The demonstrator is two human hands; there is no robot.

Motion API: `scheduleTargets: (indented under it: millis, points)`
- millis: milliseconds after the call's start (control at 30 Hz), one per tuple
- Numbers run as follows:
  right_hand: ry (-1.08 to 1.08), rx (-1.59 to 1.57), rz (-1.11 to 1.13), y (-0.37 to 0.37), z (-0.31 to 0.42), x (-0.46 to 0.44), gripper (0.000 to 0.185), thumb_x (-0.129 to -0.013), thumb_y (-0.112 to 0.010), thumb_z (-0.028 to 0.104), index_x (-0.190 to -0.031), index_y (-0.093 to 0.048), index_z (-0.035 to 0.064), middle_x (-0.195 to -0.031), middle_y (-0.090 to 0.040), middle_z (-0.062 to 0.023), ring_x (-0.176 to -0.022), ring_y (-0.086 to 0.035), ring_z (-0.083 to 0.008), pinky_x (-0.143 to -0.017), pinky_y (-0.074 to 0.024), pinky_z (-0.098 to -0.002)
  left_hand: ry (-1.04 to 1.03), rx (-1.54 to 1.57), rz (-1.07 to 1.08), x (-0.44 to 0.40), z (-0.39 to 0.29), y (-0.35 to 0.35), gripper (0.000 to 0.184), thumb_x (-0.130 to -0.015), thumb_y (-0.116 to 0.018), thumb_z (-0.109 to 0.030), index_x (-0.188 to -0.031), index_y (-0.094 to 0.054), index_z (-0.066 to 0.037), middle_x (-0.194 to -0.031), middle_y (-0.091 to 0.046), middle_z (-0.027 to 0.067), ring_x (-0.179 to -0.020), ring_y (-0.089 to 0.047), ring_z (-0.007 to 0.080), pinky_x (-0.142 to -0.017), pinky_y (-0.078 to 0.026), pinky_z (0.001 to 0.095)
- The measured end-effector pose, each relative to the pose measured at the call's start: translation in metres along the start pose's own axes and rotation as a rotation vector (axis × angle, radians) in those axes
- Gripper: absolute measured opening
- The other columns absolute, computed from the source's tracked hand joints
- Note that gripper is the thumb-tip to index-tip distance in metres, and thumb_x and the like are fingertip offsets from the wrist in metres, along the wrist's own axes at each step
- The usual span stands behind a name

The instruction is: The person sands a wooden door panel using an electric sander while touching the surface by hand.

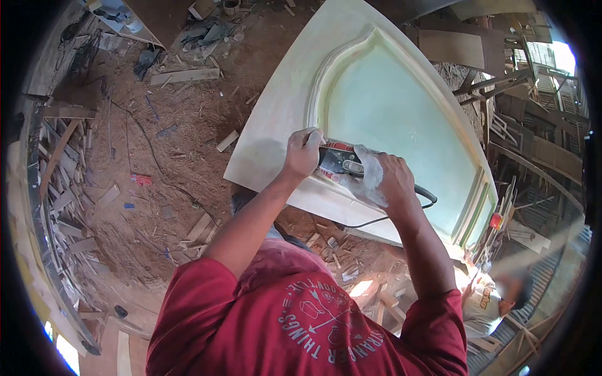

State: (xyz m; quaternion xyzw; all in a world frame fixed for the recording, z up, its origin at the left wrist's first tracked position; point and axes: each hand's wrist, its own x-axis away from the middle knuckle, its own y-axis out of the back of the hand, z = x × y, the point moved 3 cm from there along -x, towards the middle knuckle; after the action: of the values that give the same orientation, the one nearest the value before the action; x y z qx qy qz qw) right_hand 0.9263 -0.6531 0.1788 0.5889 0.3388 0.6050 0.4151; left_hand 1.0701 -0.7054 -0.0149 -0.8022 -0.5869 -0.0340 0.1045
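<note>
A dark power tool with red parts point(339, 158) rests at the near edge of the recess in a large pale panel point(266, 131). My left hand point(304, 152) is closed around the tool's left end. Wrapped over its right end is my right hand point(390, 178), with a whitish, dusty covering point(371, 175) between palm and tool. A black cable point(426, 195) loops out from under my right hand and runs along the panel's near side. The recess point(395, 106) has a pale green surface and a raised moulded border.
Wood scraps point(185, 76) and sawdust cover the ground at the left, where a thin cable point(153, 153) lies. Another person point(486, 304) is at the lower right, by the panel's corner, near a red object point(496, 221). Timber and boards point(451, 49) stand at the right.
</note>
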Motion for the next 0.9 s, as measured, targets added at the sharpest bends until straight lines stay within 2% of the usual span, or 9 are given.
scheduleTargets:
  millis: [33,133,233,333,533,600,700,800,900]
  points:
    - [0.046,0.005,-0.042,-0.004,-0.002,0.003,0.071,-0.091,-0.081,0.067,-0.133,-0.074,0.0095,-0.098,-0.082,-0.0199,-0.093,-0.079,-0.0436,-0.086,-0.0618,-0.0524,0.018,0.016,-0.001,0.001,0.002,0.000,0.033,-0.107,-0.058,-0.016,-0.086,-0.070,0.008,-0.073,-0.069,0.0076,-0.073,-0.062,0.0131,-0.071,-0.051,0.0350]
    - [-0.050,-0.003,0.020,0.000,0.000,0.006,0.073,-0.092,-0.080,0.067,-0.135,-0.073,0.0088,-0.101,-0.082,-0.0199,-0.094,-0.079,-0.0441,-0.087,-0.0619,-0.0524,0.034,0.057,0.001,0.001,0.002,-0.004,0.033,-0.107,-0.058,-0.015,-0.086,-0.070,0.007,-0.072,-0.068,0.0082,-0.072,-0.061,0.0131,-0.071,-0.051,0.0352]
    - [-0.054,-0.024,0.032,-0.009,-0.007,0.011,0.072,-0.091,-0.078,0.064,-0.143,-0.073,0.0144,-0.112,-0.083,-0.0178,-0.102,-0.079,-0.0406,-0.090,-0.0612,-0.0509,-0.003,0.041,-0.002,0.004,0.001,-0.006,0.033,-0.107,-0.058,-0.015,-0.085,-0.070,0.007,-0.072,-0.067,0.0075,-0.071,-0.060,0.0130,-0.070,-0.049,0.0353]
    - [-0.082,-0.043,0.108,-0.004,-0.003,0.016,0.073,-0.092,-0.077,0.065,-0.147,-0.071,0.0161,-0.115,-0.082,-0.0188,-0.105,-0.078,-0.0418,-0.093,-0.0605,-0.0514,-0.037,0.007,-0.013,0.011,-0.002,-0.005,0.033,-0.107,-0.057,-0.014,-0.084,-0.069,0.007,-0.073,-0.066,0.0068,-0.071,-0.059,0.0130,-0.069,-0.048,0.0352]
    - [-0.030,0.004,-0.018,-0.016,-0.009,0.020,0.078,-0.093,-0.076,0.067,-0.149,-0.069,0.0141,-0.113,-0.083,-0.0180,-0.103,-0.078,-0.0421,-0.092,-0.0610,-0.0504,-0.044,0.014,-0.013,0.013,-0.009,-0.004,0.033,-0.107,-0.057,-0.014,-0.083,-0.068,0.006,-0.072,-0.064,0.0073,-0.071,-0.058,0.0137,-0.069,-0.047,0.0357]
    - [-0.051,-0.023,0.032,-0.011,-0.010,0.022,0.079,-0.092,-0.076,0.069,-0.148,-0.070,0.0129,-0.112,-0.083,-0.0179,-0.102,-0.079,-0.0421,-0.091,-0.0612,-0.0504,-0.094,0.008,-0.015,0.011,-0.009,-0.007,0.033,-0.108,-0.057,-0.014,-0.083,-0.068,0.006,-0.072,-0.063,0.0074,-0.070,-0.057,0.0139,-0.068,-0.047,0.0358]
    - [-0.076,-0.053,0.058,-0.016,-0.013,0.022,0.079,-0.092,-0.077,0.070,-0.145,-0.071,0.0122,-0.111,-0.083,-0.0186,-0.100,-0.079,-0.0419,-0.090,-0.0614,-0.0508,-0.063,-0.027,-0.007,0.011,-0.016,-0.010,0.037,-0.108,-0.057,-0.017,-0.081,-0.065,0.007,-0.071,-0.067,0.0180,-0.066,-0.063,0.0247,-0.067,-0.050,0.0426]
    - [-0.061,-0.056,0.010,-0.018,-0.013,0.021,0.076,-0.091,-0.080,0.064,-0.143,-0.071,0.0095,-0.110,-0.083,-0.0201,-0.100,-0.079,-0.0426,-0.091,-0.0609,-0.0522,-0.020,-0.011,-0.008,0.009,-0.016,-0.007,0.038,-0.107,-0.057,-0.018,-0.081,-0.066,0.008,-0.071,-0.067,0.0197,-0.066,-0.063,0.0263,-0.068,-0.050,0.0428]
    - [-0.060,-0.069,0.007,-0.015,-0.012,0.019,0.074,-0.091,-0.082,0.062,-0.140,-0.072,0.0088,-0.109,-0.082,-0.0210,-0.101,-0.079,-0.0436,-0.091,-0.0612,-0.0524,-0.011,-0.008,0.001,0.009,-0.010,-0.006,0.035,-0.108,-0.058,-0.016,-0.083,-0.068,0.006,-0.071,-0.063,0.0074,-0.069,-0.056,0.0140,-0.068,-0.047,0.0361]
